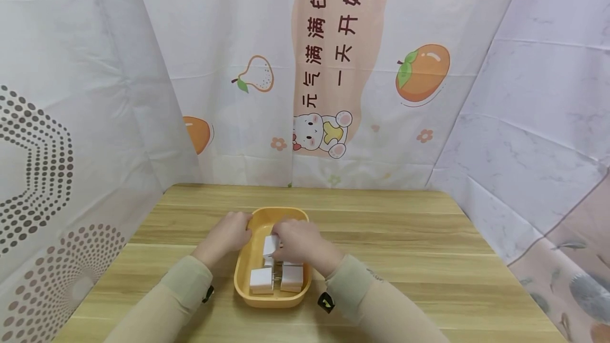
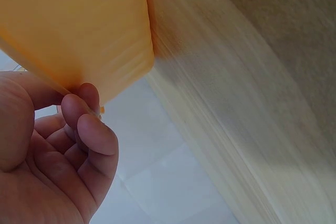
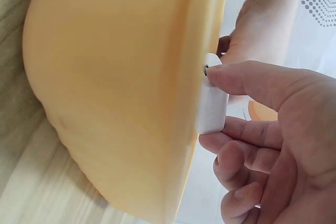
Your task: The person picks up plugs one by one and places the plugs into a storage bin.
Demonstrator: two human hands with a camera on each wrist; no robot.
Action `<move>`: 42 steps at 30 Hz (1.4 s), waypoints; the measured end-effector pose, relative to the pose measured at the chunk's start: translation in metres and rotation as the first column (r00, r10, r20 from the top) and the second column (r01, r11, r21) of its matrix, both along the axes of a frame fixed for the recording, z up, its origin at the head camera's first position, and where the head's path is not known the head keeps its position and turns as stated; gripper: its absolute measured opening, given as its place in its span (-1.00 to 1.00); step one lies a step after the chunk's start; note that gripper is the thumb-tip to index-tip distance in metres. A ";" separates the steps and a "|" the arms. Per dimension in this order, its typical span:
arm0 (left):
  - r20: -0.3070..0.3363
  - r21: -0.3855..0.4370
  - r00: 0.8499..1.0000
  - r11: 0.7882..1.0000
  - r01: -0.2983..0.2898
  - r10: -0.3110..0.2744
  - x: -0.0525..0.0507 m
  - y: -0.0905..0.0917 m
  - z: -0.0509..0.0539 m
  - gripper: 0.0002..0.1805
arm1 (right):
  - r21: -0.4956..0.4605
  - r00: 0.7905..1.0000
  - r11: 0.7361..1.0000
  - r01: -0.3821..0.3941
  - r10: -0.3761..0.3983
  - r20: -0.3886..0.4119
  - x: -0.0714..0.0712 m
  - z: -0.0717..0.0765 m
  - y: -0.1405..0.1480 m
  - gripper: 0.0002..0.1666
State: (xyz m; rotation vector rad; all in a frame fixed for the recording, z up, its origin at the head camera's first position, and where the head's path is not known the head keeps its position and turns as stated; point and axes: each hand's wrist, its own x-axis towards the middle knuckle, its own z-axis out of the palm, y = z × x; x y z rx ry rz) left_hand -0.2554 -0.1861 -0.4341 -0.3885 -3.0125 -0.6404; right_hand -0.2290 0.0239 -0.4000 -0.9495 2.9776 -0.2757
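Observation:
A yellow plastic basket point(image 1: 256, 245) holds several white charger plugs, with metal prongs showing between two of them, the left charger point(image 1: 261, 279) and the right charger point(image 1: 292, 278). My left hand point(image 1: 229, 234) pinches the basket's far left rim between thumb and fingers; the left wrist view shows the basket wall point(image 2: 79, 19) beside them. Over the basket's right side, my right hand point(image 1: 302, 242) pinches a white charger point(image 3: 212, 106) between thumb and fingers. A small dark opening shows near its end. In the head view the right hand partly hides the chargers beneath it.
The basket stands on a wood-grain table point(image 1: 395, 258). Behind the table hangs a printed curtain point(image 1: 229, 136), with more curtains on the left point(image 1: 105, 136) and right point(image 1: 534, 136).

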 end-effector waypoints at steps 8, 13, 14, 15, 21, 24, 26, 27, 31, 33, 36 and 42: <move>-0.004 -0.005 1.000 1.000 -0.003 0.003 0.000 0.000 -0.001 -0.53 | 0.047 1.000 0.999 -0.017 0.017 -0.012 0.001 -0.004 -0.007 -0.59; -0.002 0.003 1.000 1.000 0.001 -0.001 0.001 0.001 0.001 -0.52 | 0.057 0.999 0.998 -0.027 0.029 -0.029 0.001 -0.004 -0.009 -0.54; -0.002 0.005 1.000 1.000 0.002 -0.002 0.001 0.001 0.001 -0.52 | 0.054 0.999 0.998 -0.029 0.031 -0.029 0.001 -0.004 -0.009 -0.53; -0.002 0.006 1.000 1.000 0.004 -0.004 0.001 0.001 0.001 -0.51 | 0.051 0.999 0.998 -0.030 0.032 -0.030 0.002 -0.004 -0.009 -0.52; 0.008 0.010 1.000 1.000 0.005 -0.005 0.001 0.000 0.001 -0.50 | 0.049 1.000 0.999 -0.016 0.016 -0.003 0.003 -0.003 -0.012 -0.46; 0.008 0.011 1.000 1.000 0.000 0.000 0.001 0.000 0.001 -0.51 | 0.062 1.000 0.998 -0.014 0.013 0.005 0.004 -0.004 -0.013 -0.44; 0.012 0.007 1.000 1.000 -0.002 0.002 0.001 0.000 0.001 -0.51 | 0.067 1.000 0.998 -0.015 0.015 0.007 0.004 -0.004 -0.013 -0.44; 0.012 0.006 1.000 1.000 -0.004 0.004 0.001 0.000 0.001 -0.51 | 0.068 1.000 0.998 -0.015 0.015 0.009 0.004 -0.004 -0.013 -0.44; 0.005 0.001 1.000 1.000 -0.001 0.001 0.001 0.000 0.001 -0.51 | 0.065 1.000 0.998 -0.018 0.016 0.017 0.004 -0.004 -0.013 -0.45; 0.000 0.003 1.000 1.000 -0.001 0.001 0.001 0.000 0.000 -0.52 | 0.063 1.000 0.998 -0.018 0.017 0.019 0.003 -0.004 -0.013 -0.45; 0.001 0.004 1.000 1.000 -0.001 0.001 0.001 0.000 0.000 -0.52 | 0.056 1.000 0.998 -0.022 0.022 0.011 0.003 -0.004 -0.012 -0.45; -0.005 -0.024 1.000 1.000 -0.001 0.001 0.000 -0.001 0.000 -0.52 | 0.010 1.000 1.000 -0.020 0.020 0.008 0.002 -0.002 -0.007 -0.43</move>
